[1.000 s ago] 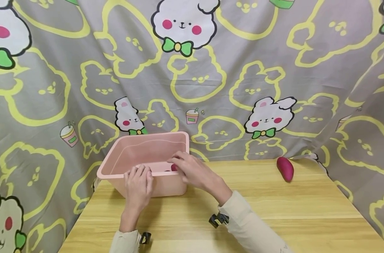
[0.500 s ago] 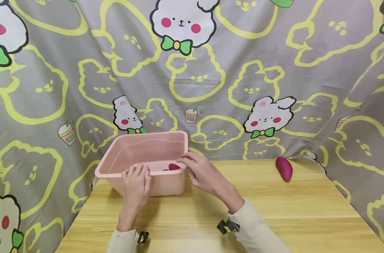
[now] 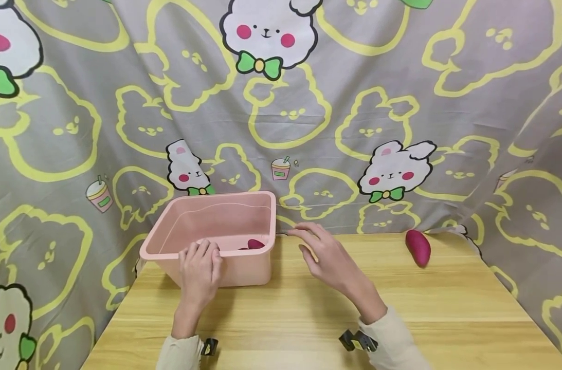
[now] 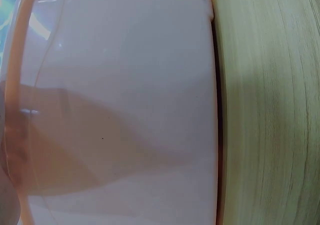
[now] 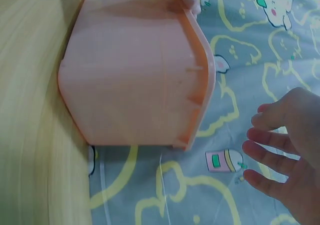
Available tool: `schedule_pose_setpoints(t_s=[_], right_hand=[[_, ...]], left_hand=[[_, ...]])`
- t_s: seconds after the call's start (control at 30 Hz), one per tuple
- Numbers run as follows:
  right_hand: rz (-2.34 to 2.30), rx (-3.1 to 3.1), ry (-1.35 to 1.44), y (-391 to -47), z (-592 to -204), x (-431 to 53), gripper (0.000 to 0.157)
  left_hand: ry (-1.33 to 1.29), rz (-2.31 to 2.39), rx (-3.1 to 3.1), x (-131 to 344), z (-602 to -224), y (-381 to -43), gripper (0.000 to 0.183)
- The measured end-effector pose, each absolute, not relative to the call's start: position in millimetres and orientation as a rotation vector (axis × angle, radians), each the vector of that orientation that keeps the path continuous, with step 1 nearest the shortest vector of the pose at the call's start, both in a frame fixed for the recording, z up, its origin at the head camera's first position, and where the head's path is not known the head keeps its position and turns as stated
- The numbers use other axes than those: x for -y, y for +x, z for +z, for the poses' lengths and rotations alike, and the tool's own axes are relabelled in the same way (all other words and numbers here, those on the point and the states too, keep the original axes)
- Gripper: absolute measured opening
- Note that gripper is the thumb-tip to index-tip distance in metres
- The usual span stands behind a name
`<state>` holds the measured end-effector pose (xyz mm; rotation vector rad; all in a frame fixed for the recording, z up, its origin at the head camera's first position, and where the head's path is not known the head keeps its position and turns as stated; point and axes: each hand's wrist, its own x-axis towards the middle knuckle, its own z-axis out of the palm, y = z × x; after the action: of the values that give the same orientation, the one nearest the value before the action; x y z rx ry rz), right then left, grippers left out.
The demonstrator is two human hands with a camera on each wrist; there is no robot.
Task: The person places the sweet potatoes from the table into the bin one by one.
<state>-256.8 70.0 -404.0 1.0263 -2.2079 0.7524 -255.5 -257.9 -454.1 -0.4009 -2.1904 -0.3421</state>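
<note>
A pink plastic bin (image 3: 243, 271) stands on the left part of the wooden table. My left hand (image 3: 199, 270) grips its near rim, fingers curled over the edge. Inside, near the right end, lies a purple-red sweet potato (image 3: 255, 244), with a sliver of another dark red thing beside it; the near wall hides the rest. To the right of the bin hovers my right hand (image 3: 329, 259), holding nothing, its fingers loosely spread. The right wrist view shows this hand (image 5: 299, 135) apart from the bin's side (image 5: 130, 95).
Another purple-red sweet potato (image 3: 418, 248) lies at the back right of the table (image 3: 429, 313). A grey curtain (image 3: 304, 139) with cartoon bunnies hangs right behind the table and along both sides. Each wrist carries a small black camera mount (image 3: 357, 340).
My right hand has come out of the bin and moved right, away from its rim, leaving the sweet potato inside in sight. The left hand stays on the near rim.
</note>
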Motion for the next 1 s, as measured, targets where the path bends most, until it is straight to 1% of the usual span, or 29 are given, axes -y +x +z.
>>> schedule_pose_setpoints(t_s=[0.5,0.8,1.0], right_hand=[[0.780,2.164,0.890,-257,-409,-123,0.047],[0.802,2.142,0.741,-262,-406,-154,0.051],[0.819,2.081,0.686,-265,-404,-171,0.053]], left_hand=[[-0.393,-0.350,2.193,257,-455,-256,0.037],[-0.390,-0.360,2.166,257,-457,-256,0.031],[-0.396,-0.370,2.172,257,-455,-255,0.033]])
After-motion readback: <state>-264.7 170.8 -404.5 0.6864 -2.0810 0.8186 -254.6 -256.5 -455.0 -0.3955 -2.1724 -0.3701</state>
